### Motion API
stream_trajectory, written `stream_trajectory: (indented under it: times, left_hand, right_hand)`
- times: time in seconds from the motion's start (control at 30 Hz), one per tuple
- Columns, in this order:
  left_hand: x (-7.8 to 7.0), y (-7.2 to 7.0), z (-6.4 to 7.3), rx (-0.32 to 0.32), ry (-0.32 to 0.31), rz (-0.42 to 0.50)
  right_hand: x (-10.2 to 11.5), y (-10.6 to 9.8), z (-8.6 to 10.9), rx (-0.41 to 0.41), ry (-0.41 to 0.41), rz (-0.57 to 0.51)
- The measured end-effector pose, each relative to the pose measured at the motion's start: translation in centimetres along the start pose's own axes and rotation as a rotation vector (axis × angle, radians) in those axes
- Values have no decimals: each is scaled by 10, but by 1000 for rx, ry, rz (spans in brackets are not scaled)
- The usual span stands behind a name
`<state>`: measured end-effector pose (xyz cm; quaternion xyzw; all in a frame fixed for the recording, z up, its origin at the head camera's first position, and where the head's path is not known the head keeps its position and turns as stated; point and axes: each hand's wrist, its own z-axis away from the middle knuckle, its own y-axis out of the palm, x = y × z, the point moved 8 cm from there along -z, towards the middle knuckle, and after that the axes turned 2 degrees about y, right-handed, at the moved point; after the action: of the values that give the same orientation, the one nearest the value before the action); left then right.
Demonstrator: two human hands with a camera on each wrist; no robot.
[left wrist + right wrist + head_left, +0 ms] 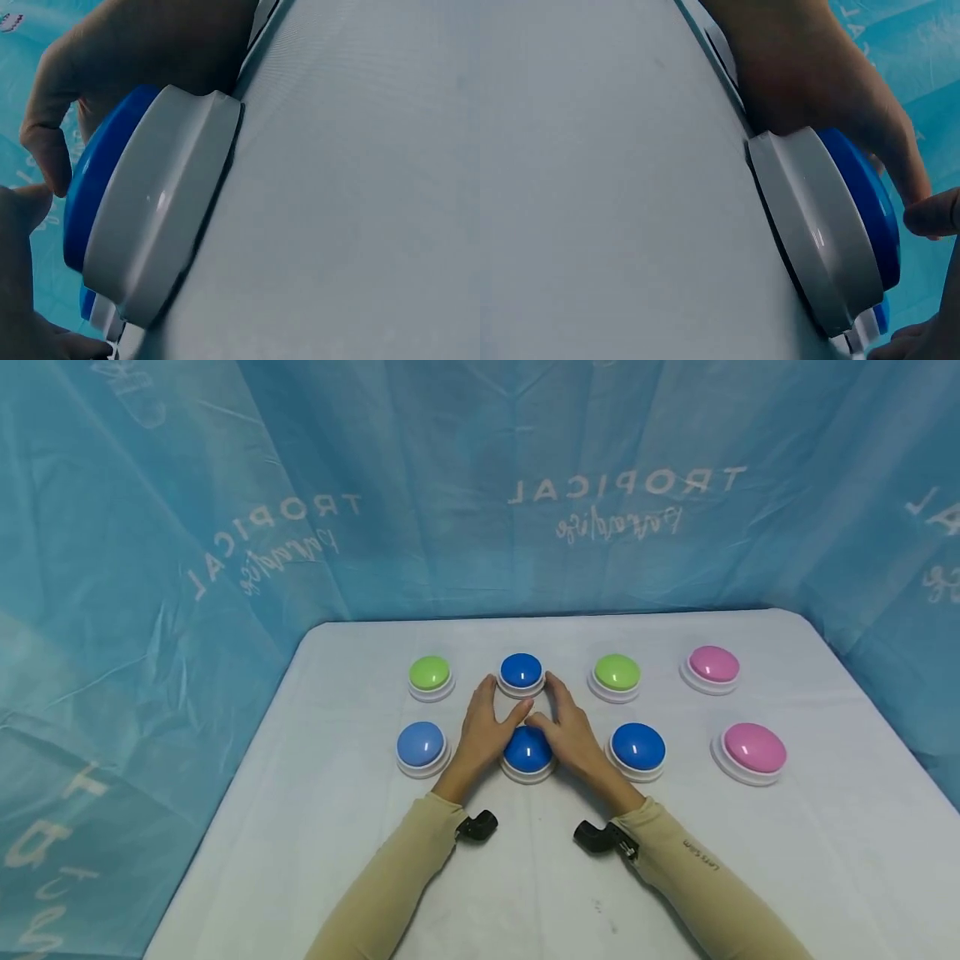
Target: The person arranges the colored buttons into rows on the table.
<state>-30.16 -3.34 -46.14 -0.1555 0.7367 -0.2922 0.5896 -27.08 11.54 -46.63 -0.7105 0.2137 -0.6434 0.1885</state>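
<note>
Two blue dome buttons on white round bases stand one behind the other at mid-table. My left hand [483, 728] reaches past the left side of the front blue button [528, 750], its fingertips beside the base of the rear blue button [521, 670]. On the opposite side, my right hand [572, 737] mirrors it, fingers stretched toward the rear button's right edge. Both thumbs meet tip to tip above the far edge of the front button. In the left wrist view, the front button's white base [161, 202] sits flat on the table, with the left hand [150, 52] beside it.
To the left stand a green button [430, 673] and a lighter blue button [420, 745]. On the right are a green button [617, 673], a blue button [638, 747] and two pink buttons [714, 665]. A blue printed curtain [450, 527] hangs behind the white table [495, 893].
</note>
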Motion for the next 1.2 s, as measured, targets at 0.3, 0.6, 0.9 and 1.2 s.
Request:
stream_trajectory:
  times: [0.3,0.6,0.9,1.2]
  left_hand:
    - [-91,13,46,-70,236,142]
    - [-98,97,44,115,19,224]
    - [-91,109,19,82,13,219]
    - [-98,120,15,100,27,200]
  right_hand:
    - [28,-68,49,-168,-211,-10]
    - [-56,-135,47,-261,5,-10]
    - [-77,-121,37,-116,52,18]
    - [-78,-129,42,-98,45,34]
